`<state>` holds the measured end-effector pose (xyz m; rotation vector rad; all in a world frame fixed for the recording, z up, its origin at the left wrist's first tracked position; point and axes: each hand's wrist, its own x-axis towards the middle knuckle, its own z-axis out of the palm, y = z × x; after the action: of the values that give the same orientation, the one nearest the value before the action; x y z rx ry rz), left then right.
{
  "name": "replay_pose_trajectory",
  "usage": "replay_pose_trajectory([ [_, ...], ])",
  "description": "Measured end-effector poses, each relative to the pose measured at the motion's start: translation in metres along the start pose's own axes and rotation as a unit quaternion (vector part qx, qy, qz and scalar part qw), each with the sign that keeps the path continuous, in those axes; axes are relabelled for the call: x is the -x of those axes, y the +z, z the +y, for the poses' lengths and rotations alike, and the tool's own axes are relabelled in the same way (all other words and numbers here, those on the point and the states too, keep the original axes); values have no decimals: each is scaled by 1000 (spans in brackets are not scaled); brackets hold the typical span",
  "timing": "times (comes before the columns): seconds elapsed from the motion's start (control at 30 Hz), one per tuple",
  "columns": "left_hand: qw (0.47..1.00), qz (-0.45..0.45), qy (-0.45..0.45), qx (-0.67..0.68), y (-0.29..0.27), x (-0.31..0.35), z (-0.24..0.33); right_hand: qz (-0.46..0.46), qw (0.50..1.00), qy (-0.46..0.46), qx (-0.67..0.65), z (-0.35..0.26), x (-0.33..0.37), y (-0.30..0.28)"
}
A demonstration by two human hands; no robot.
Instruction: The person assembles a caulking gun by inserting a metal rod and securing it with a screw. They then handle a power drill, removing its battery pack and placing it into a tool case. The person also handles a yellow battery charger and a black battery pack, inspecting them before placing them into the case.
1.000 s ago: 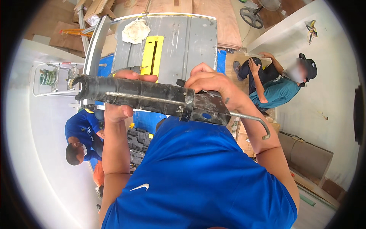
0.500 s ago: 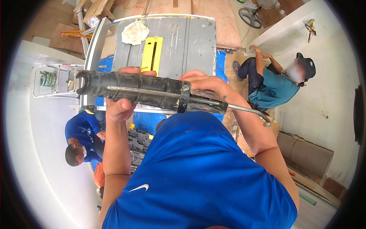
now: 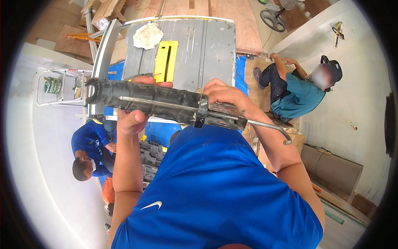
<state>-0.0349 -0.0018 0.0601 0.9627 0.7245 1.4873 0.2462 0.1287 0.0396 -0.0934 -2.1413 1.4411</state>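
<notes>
A worn black caulking gun [image 3: 157, 101] lies crosswise in front of my chest, its open notched end to the left. Along its barrel runs a thin metal rod, and a longer bent rod [image 3: 269, 125] sticks out to the right past my forearm. My left hand [image 3: 134, 118] is wrapped around the barrel from below, thumb on the near side and fingertips on the far side. At the handle end my right hand [image 3: 228, 96] is closed with curled fingers; the gun hides part of its grip. Beyond the gun is a grey table saw [image 3: 219, 50] with a yellow insert [image 3: 161, 68].
A crumpled whitish lump [image 3: 148, 36] rests on the saw top. To the left are a stepladder [image 3: 62, 99] and a crouching person in blue [image 3: 89, 141]; a person in teal [image 3: 300, 97] squats to the right. An open black tool case [image 3: 152, 154] lies below my left forearm.
The caulking gun has tilted slightly, its bent rod end dropping nearer to me. My right hand has shifted a little to the right, its fingers more curled. My left hand keeps its hold.
</notes>
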Motion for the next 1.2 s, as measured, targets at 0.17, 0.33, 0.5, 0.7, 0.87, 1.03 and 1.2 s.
replay_pose_trajectory([
  [0.17, 996, 76, 11, -44, -3, 4, -4, 39, 999, -4, -17, -4, 0, 8],
  [0.33, 971, 144, -4, -193, -13, 20, 2, 34, 999, 17, -8, -7, 2, 2],
  [0.5, 847, 124, 113, -504, 24, 31, 59, 33, 999, 27, -14, -9, 5, 2],
  [0.7, 677, -44, 249, -691, 59, -10, 81, 15, 1000, 18, -19, -10, 3, 5],
  [0.87, 671, -99, 219, -701, 58, -14, 82, 4, 1000, 15, -20, -16, 0, 4],
  [1.03, 676, -113, 219, -694, 55, -13, 80, 13, 999, 14, -33, -13, 3, 9],
  [1.2, 689, -107, 217, -683, 52, -9, 76, 2, 999, 37, -28, -16, 1, 11],
])
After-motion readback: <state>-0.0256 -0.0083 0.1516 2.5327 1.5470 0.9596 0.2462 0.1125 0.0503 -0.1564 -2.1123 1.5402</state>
